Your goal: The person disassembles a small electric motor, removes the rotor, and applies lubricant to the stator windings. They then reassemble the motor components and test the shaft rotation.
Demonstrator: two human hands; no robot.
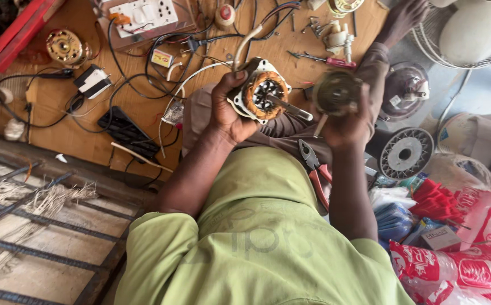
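My left hand [228, 113] grips a fan motor stator [262, 93] with copper windings in a white frame; a thin metal shaft sticks out of it to the right. A white cable runs up from the stator. My right hand [344, 127] holds a round dark metal motor part [336, 93] just to the right of the stator, a little apart from it. Both are held above my lap, over brown trousers. Red-handled pliers [316, 169] lie on my lap between my forearms.
A wooden board [59, 113] carries a socket board [144, 17], tangled wires, a gold-coloured motor [64, 48], a black flat part [127, 133] and a red-handled screwdriver [336, 61]. A white fan guard [471, 28], a spoked round hub [406, 152] and red-and-white plastic bags [460, 265] sit at right.
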